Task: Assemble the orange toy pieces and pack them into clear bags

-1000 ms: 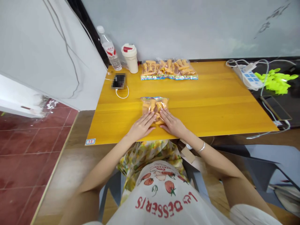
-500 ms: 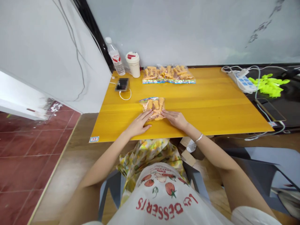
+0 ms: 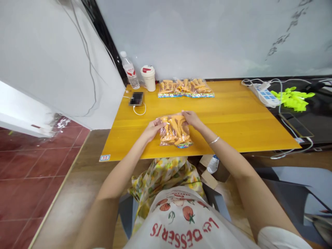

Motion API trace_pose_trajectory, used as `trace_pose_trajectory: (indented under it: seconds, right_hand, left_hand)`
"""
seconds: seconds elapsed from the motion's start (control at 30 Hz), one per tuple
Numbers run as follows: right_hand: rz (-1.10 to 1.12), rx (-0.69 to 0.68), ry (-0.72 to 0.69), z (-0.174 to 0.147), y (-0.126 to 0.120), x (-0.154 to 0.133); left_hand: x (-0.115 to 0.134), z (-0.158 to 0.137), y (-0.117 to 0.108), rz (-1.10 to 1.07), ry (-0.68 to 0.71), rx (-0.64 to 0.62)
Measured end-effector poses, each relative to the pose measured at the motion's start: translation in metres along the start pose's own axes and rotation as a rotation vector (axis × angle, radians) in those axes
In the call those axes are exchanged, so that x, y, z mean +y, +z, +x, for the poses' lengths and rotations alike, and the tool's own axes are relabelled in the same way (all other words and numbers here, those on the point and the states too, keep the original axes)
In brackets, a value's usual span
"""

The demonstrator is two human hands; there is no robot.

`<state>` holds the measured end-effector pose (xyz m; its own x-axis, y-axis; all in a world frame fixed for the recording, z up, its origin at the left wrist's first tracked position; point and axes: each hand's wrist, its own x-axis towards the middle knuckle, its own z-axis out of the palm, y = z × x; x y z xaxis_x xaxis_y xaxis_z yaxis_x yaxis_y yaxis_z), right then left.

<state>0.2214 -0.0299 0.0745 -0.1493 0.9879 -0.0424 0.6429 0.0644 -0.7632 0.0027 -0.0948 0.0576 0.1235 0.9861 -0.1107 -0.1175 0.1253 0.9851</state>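
A clear plastic bag [image 3: 175, 129] with several orange, flared pieces inside is held up over the near middle of the yellow table [image 3: 220, 124]. Its colourful printed strip now hangs on the side towards me. My left hand [image 3: 153, 129] pinches the bag's left edge, thumb on top. At the upper right corner, my right hand [image 3: 191, 118] grips the bag between thumb and fingers. Further back lie similar filled bags [image 3: 185, 88] in a row along the table's far edge, their printed strips facing me.
A water bottle [image 3: 131, 73] and a white lidded cup [image 3: 148, 79] stand at the back left, near a dark device [image 3: 136, 99] with a white cable. To the right are a power strip [image 3: 266, 95], bright yellow-green pieces [image 3: 293, 98] and a phone [image 3: 297, 124].
The bag has been lifted off the table and turned, its printed strip going from the far side to the near side. Both hands have gone from lying on it to gripping its edges.
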Motion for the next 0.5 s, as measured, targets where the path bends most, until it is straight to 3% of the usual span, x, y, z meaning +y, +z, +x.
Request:
trace_pose_trajectory:
  seconds: [0.13,0.27,0.37,0.43,0.5]
  right_hand:
    - [-0.127,-0.115,0.137,0.008,0.012,0.020]
    - [-0.384,0.045,0.050,0.000,0.006,0.016]
    - [-0.551,0.159,-0.170,-0.013,0.010,0.008]
    - [-0.542,0.132,-0.281,-0.022,0.019,0.004]
    - [-0.525,0.034,-0.302,-0.028,0.032,0.003]
  left_hand:
    - [-0.016,0.017,-0.003,-0.016,-0.228,0.044]
    - [-0.019,0.022,-0.011,0.253,-0.211,-0.008]
    - [-0.018,0.019,-0.012,0.593,0.012,0.114]
    - [-0.018,0.016,-0.007,0.787,0.258,0.239]
    - [-0.020,0.014,0.004,0.910,0.452,0.243]
